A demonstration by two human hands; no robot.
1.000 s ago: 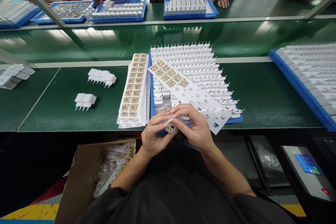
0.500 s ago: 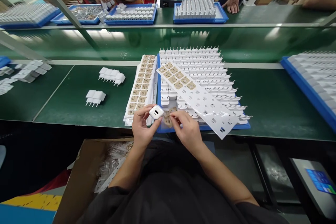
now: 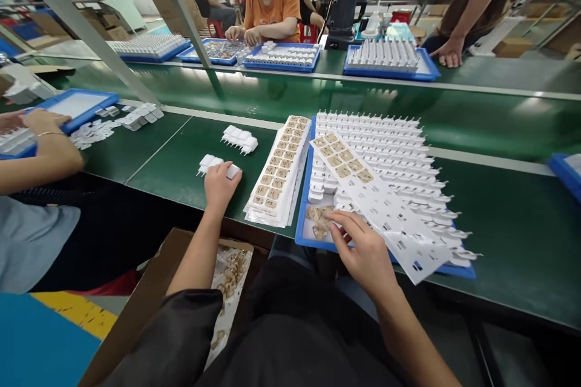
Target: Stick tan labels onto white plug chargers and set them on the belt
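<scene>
At the far left a co-worker's forearm point(image 3: 43, 157) rested on the green tabletop point(image 3: 499, 217) beside a blue tray point(image 3: 91, 110) and loose white pieces. Half a second before, both of the person's hands had been close together at the tabletop's near edge, the left holding a white charger up in its fingertips; now the left hand point(image 3: 219, 186) had reached out to the left, well apart from the right. Its fingers lay curled over a white charger point(image 3: 232, 171) at the end of a short row of chargers point(image 3: 211, 163) on the tabletop, touching it, though whether they gripped it could not be told. A second short row point(image 3: 239, 139) lay just beyond. To the right of that came a stack of label sheets point(image 3: 280, 170) with tan stickers. Next, the blue tray of chargers point(image 3: 303, 205) held rows of white plugs, with a mostly peeled backing sheet point(image 3: 385, 205) draped across them. The right hand point(image 3: 363, 251) had moved forward over the tray's near corner, fingers narrowed, thumb and forefinger pinching at the small tan stickers point(image 3: 318, 222) lying loose there. Across the tabletop, other people worked at more blue trays.
</scene>
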